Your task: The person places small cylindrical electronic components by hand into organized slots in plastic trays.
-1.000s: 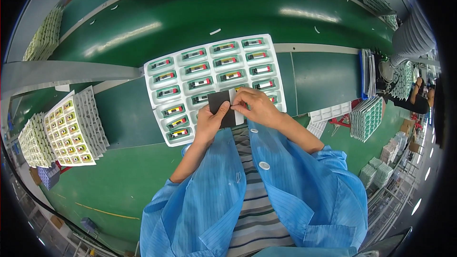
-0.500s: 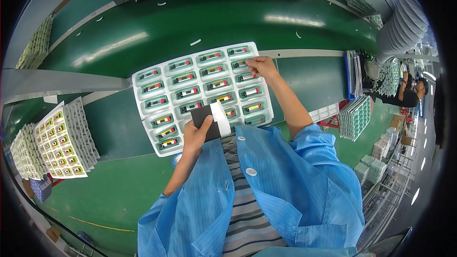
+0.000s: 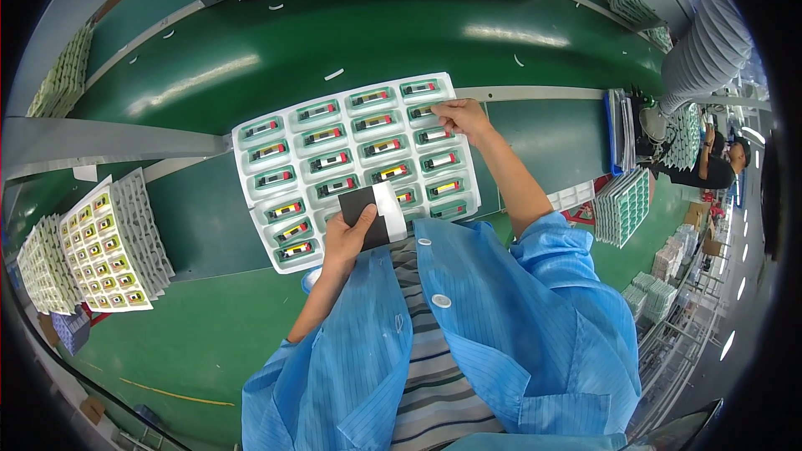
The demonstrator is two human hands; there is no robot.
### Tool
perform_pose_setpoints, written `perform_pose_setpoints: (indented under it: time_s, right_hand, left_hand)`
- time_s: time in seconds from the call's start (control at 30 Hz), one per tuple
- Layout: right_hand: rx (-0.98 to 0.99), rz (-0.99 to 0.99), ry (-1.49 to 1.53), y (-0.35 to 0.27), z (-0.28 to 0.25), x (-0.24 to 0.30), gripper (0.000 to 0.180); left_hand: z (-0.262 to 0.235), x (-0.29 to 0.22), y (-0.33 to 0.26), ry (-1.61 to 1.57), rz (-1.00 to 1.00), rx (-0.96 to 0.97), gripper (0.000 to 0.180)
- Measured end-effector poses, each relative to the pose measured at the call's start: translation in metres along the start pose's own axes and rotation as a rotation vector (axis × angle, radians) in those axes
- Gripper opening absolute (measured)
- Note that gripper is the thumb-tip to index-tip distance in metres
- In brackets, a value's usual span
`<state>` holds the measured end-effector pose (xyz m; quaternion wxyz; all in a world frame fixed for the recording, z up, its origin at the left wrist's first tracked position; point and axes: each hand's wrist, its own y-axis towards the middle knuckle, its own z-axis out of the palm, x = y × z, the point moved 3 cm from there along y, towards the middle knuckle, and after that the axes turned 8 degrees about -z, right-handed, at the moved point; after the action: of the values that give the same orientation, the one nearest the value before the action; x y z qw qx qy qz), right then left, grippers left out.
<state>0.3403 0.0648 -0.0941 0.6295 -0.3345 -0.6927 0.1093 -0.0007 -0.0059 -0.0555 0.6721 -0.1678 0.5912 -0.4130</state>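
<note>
A white moulded tray with green-lined pockets lies before me, its near edge close to my jacket. Most visible pockets hold a small flat black-and-white part with a red end; some also show yellow. My left hand grips a black rectangular card with a white strip along its right side, thumb on top, over the tray's near edge. My right hand reaches the tray's right column, fingers pinched together at the second pocket from the far end. What lies between those fingertips is hidden.
A green belt with white paper scraps runs beyond the tray. Stacked trays stand at the left, and more trays at the right. Blue-edged folders and a ribbed grey duct are at right. A person is farther off.
My left hand and the black card have shifted slightly right. The right hand stays at the same pocket, moved only a little. Scraps on the green belt have drifted left.
</note>
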Motion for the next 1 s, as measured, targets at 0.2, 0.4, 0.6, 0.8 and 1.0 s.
perform_pose_setpoints:
  time_s: [0.2,0.4,0.6,0.8,1.0]
  right_hand:
    - [-0.022,-0.014,-0.036,-0.002,0.008,0.001,0.018]
    - [-0.125,-0.159,-0.525,-0.011,0.014,0.020,0.026]
    - [-0.064,-0.659,-0.626,-0.070,0.059,0.041,0.023]
    - [0.204,-1.103,-0.628,-0.171,0.124,0.057,0.016]
    - [0.221,-1.086,-0.624,-0.179,0.119,0.048,0.013]
  left_hand:
    - [0.000,-0.007,-0.004,-0.031,-0.044,-0.001,0.029]
    - [0.001,-0.027,-0.006,-0.247,-0.099,0.000,0.030]
    - [0.000,-0.033,-0.003,-0.284,0.075,0.116,0.030]
    - [0.002,-0.033,-0.005,-0.161,0.080,0.102,0.026]
    - [0.008,-0.031,-0.009,-0.099,0.155,0.059,0.025]
